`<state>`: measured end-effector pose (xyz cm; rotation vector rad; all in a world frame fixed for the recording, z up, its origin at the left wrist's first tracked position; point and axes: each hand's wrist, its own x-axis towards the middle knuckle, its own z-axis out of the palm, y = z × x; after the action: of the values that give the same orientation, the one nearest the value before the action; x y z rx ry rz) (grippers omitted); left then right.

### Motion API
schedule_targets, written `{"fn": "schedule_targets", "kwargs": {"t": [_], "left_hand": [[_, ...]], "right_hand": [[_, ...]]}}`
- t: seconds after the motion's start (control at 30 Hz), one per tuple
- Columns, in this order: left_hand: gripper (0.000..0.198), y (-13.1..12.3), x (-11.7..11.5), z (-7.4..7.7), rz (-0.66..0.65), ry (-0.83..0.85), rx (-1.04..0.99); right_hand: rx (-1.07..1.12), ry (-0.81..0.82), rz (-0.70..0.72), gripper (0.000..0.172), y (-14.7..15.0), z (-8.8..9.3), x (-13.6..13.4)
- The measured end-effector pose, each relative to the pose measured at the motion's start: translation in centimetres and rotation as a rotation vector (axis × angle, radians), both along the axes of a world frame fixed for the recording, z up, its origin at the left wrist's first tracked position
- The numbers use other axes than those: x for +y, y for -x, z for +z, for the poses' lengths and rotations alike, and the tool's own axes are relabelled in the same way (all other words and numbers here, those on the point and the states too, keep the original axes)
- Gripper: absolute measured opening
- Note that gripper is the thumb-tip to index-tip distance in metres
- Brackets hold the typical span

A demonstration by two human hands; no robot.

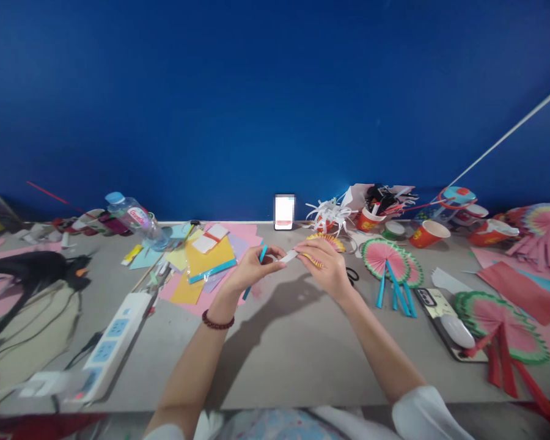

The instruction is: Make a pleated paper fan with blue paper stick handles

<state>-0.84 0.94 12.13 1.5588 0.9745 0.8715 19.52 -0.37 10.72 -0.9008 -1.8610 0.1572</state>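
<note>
Above the middle of the table, my left hand [255, 267] pinches one end of a small white strip [288, 256]. My right hand [324, 267] has its fingers closed on the strip's other end. A blue paper strip [263, 253] sticks up between the fingers of my left hand. Yellow pleated paper [329, 240] shows behind and below my right hand; whether that hand also grips it I cannot tell. Black scissor handles [352, 276] peek out beside my right wrist. Just right of them lie pink-and-green pleated paper fans [385, 261] with blue tails.
A phone [284, 212] stands against the blue wall. Coloured paper sheets [211, 260], a bottle [135, 217] and a power strip [117, 342] are at left. Paper cups [429, 234], a second phone [433, 305] with a mouse [457, 331], and another fan [508, 324] occupy the right.
</note>
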Motion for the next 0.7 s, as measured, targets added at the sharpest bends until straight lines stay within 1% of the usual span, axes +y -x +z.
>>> {"fn": "schedule_targets", "kwargs": {"t": [0.1, 0.2, 0.33, 0.43, 0.53, 0.7], "left_hand": [[0.032, -0.1, 0.0, -0.2, 0.015, -0.017, 0.008], [0.032, -0.4, -0.1, -0.5, 0.039, -0.021, 0.004], [0.029, -0.9, -0.1, -0.9, 0.067, -0.052, -0.014], [0.029, -1.2, -0.2, -0.9, 0.065, -0.067, -0.047], [0.029, -1.4, -0.3, -0.6, 0.069, -0.073, -0.047], [0.031, -1.5, -0.6, -0.3, 0.095, -0.090, -0.009]], "right_hand": [[0.065, 0.054, 0.004, 0.018, 0.2, 0.2, -0.1], [0.139, 0.152, 0.006, 0.018, 0.3, 0.3, -0.1], [0.272, 0.297, 0.059, 0.017, 0.2, -0.2, 0.2], [0.347, 0.374, 0.104, 0.017, 0.2, -0.6, 0.3], [0.338, 0.362, 0.086, 0.017, 0.3, -0.5, 0.2], [0.211, 0.188, -0.027, 0.019, 0.7, 0.1, -0.3]]}}
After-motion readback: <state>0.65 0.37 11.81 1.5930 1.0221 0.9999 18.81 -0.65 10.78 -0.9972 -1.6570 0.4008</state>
